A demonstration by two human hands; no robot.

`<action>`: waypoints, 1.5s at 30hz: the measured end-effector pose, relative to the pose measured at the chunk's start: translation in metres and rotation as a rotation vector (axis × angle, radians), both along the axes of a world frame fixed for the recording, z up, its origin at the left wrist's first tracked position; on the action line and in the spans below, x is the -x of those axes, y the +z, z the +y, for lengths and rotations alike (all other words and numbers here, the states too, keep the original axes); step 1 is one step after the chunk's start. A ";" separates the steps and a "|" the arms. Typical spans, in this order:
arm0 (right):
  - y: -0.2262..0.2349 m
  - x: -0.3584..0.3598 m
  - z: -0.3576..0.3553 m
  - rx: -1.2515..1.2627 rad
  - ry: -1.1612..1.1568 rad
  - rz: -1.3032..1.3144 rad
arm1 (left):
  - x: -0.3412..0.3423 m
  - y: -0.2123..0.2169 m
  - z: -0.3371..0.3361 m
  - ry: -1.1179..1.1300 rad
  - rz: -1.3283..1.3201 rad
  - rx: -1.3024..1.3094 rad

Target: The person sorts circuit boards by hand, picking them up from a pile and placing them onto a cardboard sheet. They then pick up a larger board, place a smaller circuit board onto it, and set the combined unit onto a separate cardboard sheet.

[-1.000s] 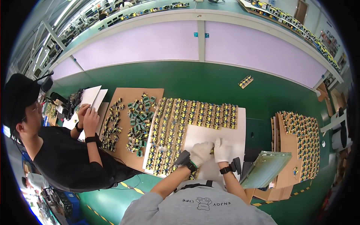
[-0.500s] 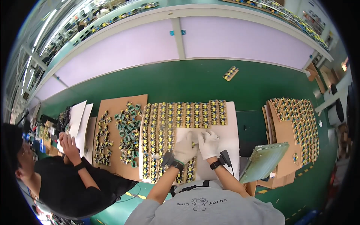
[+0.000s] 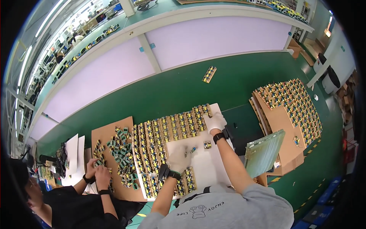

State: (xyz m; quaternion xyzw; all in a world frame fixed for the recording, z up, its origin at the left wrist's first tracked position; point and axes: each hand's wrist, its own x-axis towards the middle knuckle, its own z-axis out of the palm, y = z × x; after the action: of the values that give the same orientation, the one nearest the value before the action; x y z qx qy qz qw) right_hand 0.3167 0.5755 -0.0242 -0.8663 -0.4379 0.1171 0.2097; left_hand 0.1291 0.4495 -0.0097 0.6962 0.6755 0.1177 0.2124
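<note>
Fingers of the gloved left hand (image 3: 178,158) curl down onto the white sheet (image 3: 204,164), whether pinching anything I cannot tell. Farther out, the right hand (image 3: 214,122) lies flat and unclenched on rows of small yellow-and-green circuit boards (image 3: 171,128) at the sheet's far corner, arm outstretched.

Circuit boards (image 3: 167,129) on sheet (image 3: 207,168) (rows)
</note>
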 end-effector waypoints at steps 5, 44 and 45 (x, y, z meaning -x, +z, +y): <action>-0.040 -0.021 0.019 0.007 0.202 0.275 | 0.000 0.011 -0.003 -0.095 0.131 -0.182; -0.008 -0.145 -0.274 -0.437 -0.312 0.052 | -0.090 0.029 -0.067 -0.064 -0.331 -0.614; -0.006 -0.149 -0.270 -0.476 -0.264 0.061 | -0.096 0.030 -0.066 -0.095 -0.361 -0.623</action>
State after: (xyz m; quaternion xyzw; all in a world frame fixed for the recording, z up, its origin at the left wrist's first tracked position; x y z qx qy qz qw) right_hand 0.4654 0.3052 -0.0299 -0.8383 -0.3299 0.0084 0.4341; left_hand 0.2255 0.3832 0.0203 0.7261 0.5258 0.4289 0.1113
